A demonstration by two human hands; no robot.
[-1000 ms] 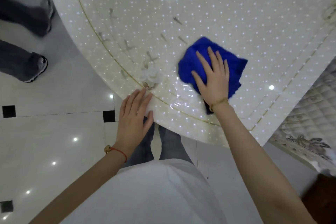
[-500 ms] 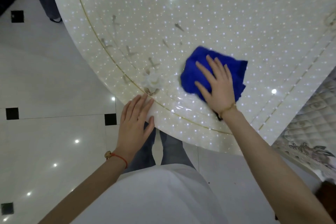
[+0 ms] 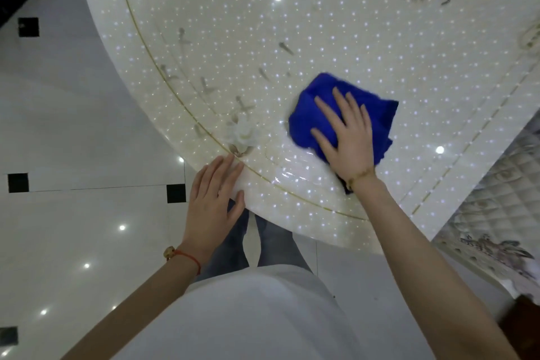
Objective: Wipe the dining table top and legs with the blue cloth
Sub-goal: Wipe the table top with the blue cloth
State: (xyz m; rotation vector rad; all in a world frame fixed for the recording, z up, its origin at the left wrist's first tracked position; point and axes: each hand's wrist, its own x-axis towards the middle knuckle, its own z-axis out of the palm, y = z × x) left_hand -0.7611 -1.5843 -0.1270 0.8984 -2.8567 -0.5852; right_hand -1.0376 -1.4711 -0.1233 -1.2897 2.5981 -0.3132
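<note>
- Head view: the right hand (image 3: 347,137) lies flat on the blue cloth (image 3: 365,114), with the fingers straight and spread, pointing toward 11 o'clock. It presses the cloth down on the tabletop (image 3: 321,38).
- The blue cloth is crumpled and sits near the tabletop edge closest to the person, at about 3 o'clock from the white flower print (image 3: 244,133). A small dark corner of it shows under the right wrist.
- The left hand (image 3: 214,199) rests open on the rim of the tabletop at about 8 o'clock from the cloth, fingers straight, thumb over the edge. It holds nothing.
- The left wrist has a red string bracelet (image 3: 187,257); the right wrist has a thin gold-coloured one (image 3: 362,175).
- The tabletop is glossy, cream, with a thin gold line and many small light reflections.
- At 4 o'clock there is a quilted cream thing (image 3: 496,199), perhaps a chair; the view there is poor.
- Below is a pale tiled floor (image 3: 73,140) with small black squares.
</note>
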